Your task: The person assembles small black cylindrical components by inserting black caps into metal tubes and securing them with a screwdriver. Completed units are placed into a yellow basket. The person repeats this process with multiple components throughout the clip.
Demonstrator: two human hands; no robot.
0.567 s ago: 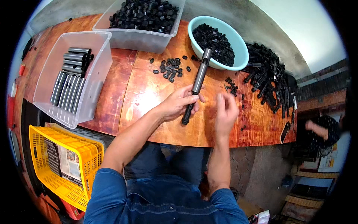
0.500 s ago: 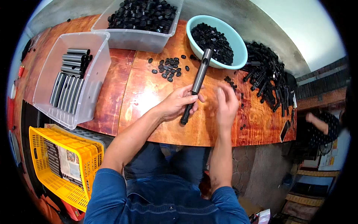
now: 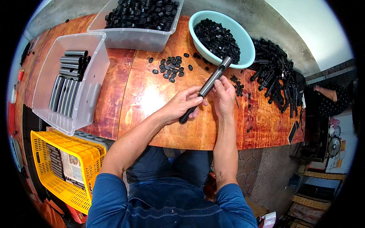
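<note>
A grey metal tube (image 3: pixel 210 85) with an oval opening near its far end slants up to the right in front of me. From its near end sticks a thinner black rod-like part (image 3: pixel 187 115). My left hand (image 3: pixel 181 103) is closed around the joint between tube and black part. Higher up, the fingers and thumb of my right hand (image 3: pixel 225 94) pinch the tube below its opening. The tube's far end overlaps the rim of a light blue basin (image 3: pixel 249 62) full of small black pieces. Loose black oval caps (image 3: pixel 173 68) lie beyond my left hand.
A clear bin (image 3: pixel 89 97) with similar tubes stands at left; another clear bin (image 3: pixel 133 40) holds black caps. Black rod parts (image 3: pixel 277 76) are heaped at right, near a phone-like dark slab (image 3: pixel 293 132). A yellow crate (image 3: pixel 68 190) sits lower left. Another person's arm (image 3: pixel 327 93) shows far right.
My right hand has come in from beside the tube and closed on its upper part. The tube now leans further to the right, still in my left hand.
</note>
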